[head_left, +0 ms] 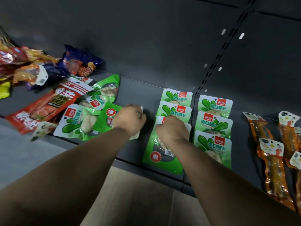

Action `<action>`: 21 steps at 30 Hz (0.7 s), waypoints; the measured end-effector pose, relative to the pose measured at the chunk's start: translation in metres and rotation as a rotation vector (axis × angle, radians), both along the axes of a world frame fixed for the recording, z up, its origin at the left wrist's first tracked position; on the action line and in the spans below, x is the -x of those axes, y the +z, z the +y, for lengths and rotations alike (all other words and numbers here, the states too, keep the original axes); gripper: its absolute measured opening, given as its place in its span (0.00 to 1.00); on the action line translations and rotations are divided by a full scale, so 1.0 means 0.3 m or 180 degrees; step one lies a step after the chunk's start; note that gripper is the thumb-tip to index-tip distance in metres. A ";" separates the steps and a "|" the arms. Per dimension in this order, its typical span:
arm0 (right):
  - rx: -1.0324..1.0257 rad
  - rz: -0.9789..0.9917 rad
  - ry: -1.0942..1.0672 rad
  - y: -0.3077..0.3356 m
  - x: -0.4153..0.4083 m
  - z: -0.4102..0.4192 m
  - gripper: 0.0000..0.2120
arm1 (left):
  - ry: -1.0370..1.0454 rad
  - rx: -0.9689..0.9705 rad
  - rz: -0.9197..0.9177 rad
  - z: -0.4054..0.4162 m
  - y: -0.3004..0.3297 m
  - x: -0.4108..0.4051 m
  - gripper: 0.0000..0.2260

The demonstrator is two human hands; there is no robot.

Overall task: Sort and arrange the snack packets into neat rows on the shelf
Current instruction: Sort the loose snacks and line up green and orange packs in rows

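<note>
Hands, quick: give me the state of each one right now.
Left hand: gripping a green radish packet from the loose pile.
Right hand: fingers curled on the front packet of the left row.

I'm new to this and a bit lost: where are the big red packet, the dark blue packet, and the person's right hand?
Red packet (48, 103): head view, on its printed front.
Dark blue packet (78, 61): head view, on its middle.
Right hand (171, 129): head view, on its back.

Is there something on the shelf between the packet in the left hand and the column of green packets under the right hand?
Nothing visible. The left hand grips a green packet, and only a strip of bare dark shelf separates it from the left column of green packets, where the right hand holds the front packet.
</note>
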State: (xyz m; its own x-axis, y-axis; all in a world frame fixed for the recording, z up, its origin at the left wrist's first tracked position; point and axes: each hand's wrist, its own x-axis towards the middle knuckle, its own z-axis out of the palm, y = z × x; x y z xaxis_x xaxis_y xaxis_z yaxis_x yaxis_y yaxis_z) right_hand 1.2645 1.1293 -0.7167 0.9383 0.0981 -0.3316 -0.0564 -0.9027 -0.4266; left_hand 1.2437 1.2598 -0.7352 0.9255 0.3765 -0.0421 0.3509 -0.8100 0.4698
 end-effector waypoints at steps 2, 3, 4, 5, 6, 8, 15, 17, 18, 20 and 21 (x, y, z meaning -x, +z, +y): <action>-0.0079 -0.0046 0.0031 -0.001 0.001 0.028 0.13 | 0.0224 -0.0031 0.0160 0.075 0.012 0.012 0.11; -0.0102 -0.0052 0.0059 -0.003 0.002 0.042 0.13 | 0.0317 -0.0082 0.0354 0.112 0.014 0.021 0.13; -0.0115 -0.0059 0.0105 -0.006 0.005 0.055 0.12 | 0.0393 -0.0136 0.0594 0.145 0.013 0.030 0.16; -0.0126 -0.0070 0.0150 -0.010 0.007 0.067 0.12 | 0.0463 -0.0186 0.0835 0.174 0.010 0.040 0.20; -0.0134 -0.0085 0.0187 -0.012 0.011 0.079 0.11 | 0.0535 -0.0224 0.1033 0.197 0.004 0.048 0.24; -0.0124 -0.0118 0.0256 -0.016 0.018 0.103 0.08 | 0.0670 -0.0236 0.1241 0.225 -0.011 0.059 0.31; -0.0088 -0.0200 0.0446 -0.048 0.029 0.193 0.09 | 0.0764 -0.0151 0.1228 0.256 -0.055 0.029 0.42; -0.0113 -0.0228 0.0437 -0.056 0.026 0.209 0.10 | 0.0943 0.0030 0.1191 0.268 -0.062 0.017 0.42; -0.0120 -0.0240 0.0436 -0.060 0.024 0.215 0.10 | 0.1077 0.0208 0.1129 0.277 -0.066 0.011 0.40; -0.0118 -0.0241 0.0442 -0.068 0.020 0.227 0.10 | 0.1256 0.0568 0.0949 0.302 -0.079 0.000 0.30; -0.0111 -0.0231 0.0450 -0.072 0.019 0.232 0.10 | 0.1274 0.0669 0.0882 0.314 -0.086 -0.004 0.23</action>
State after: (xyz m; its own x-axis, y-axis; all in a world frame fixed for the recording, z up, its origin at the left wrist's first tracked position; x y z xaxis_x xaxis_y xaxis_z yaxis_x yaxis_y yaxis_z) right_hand 1.2589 1.1988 -0.7382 0.9357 0.2413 -0.2574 0.1024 -0.8839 -0.4563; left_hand 1.2449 1.3540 -0.7609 0.6545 0.6552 -0.3773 0.7474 -0.4855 0.4534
